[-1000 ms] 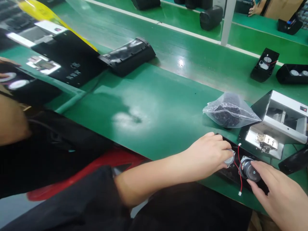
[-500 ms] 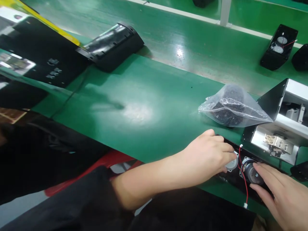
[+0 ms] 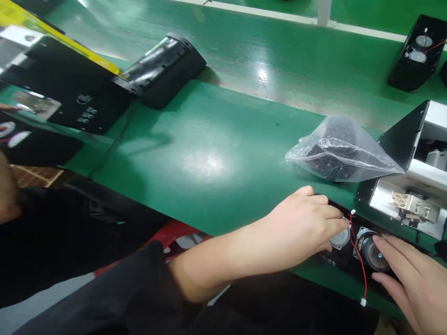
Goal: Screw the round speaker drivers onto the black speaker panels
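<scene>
My left hand [image 3: 307,221] curls around a round silver speaker driver [image 3: 339,238], which sits at the edge of a black speaker housing [image 3: 330,258]. Just to its right lies a second speaker driver [image 3: 374,251], and my right hand [image 3: 408,274] spreads over it, with fingers above and thumb below. A thin red wire [image 3: 358,265] with a white connector [image 3: 363,302] runs between the drivers and down over the housing's edge. The housing is mostly hidden under my hands.
A clear plastic bag of small black parts [image 3: 342,151] lies beyond my hands on the green workbench [image 3: 216,186]. A metal fixture [image 3: 408,186] stands at right. Black housings [image 3: 164,70] lie further back. Another person's forearm [image 3: 5,190] shows at the left edge.
The whole scene has slid slightly right in view as the camera turned. Both hands stay on their speaker drivers, with no visible change in hold.
</scene>
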`<state>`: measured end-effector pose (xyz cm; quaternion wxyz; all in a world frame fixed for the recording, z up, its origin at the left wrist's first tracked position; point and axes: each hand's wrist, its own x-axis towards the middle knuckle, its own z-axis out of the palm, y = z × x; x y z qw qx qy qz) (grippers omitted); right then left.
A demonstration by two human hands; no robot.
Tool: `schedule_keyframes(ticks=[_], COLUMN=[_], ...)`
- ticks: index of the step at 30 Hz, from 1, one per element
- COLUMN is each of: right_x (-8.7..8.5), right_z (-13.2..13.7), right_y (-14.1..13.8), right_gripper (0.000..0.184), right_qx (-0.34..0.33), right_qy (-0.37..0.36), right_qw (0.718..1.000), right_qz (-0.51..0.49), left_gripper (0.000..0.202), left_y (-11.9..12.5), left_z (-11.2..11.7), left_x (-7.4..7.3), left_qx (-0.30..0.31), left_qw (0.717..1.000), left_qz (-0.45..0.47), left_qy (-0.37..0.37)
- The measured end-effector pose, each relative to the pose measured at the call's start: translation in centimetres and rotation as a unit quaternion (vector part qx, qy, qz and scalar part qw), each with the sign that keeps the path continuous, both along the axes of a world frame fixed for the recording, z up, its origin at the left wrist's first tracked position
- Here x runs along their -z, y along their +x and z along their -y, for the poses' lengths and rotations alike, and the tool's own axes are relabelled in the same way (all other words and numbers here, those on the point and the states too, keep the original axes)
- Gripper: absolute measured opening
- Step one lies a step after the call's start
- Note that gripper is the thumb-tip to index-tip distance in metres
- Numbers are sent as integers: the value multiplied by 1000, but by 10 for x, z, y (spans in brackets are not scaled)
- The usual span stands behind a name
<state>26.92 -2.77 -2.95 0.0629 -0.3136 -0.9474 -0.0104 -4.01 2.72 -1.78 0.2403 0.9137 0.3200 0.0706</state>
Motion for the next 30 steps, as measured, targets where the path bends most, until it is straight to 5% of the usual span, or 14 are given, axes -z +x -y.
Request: schedule_keyframes(ticks=[17, 30], right_x=[29, 22], right_z=[12, 12], right_y=[21, 16], right_gripper=[51, 50], right_qx=[0, 13], right_qy=[1, 6], right_qw=[999, 999], right_qz=[35, 47], left_gripper=[29, 26], left_y=[0, 4], left_z=[0, 1], left_x=[1, 6], left_qx=[6, 6], left_qw=[1000, 999], left_qz=[-13, -23], left_qy=[15, 49])
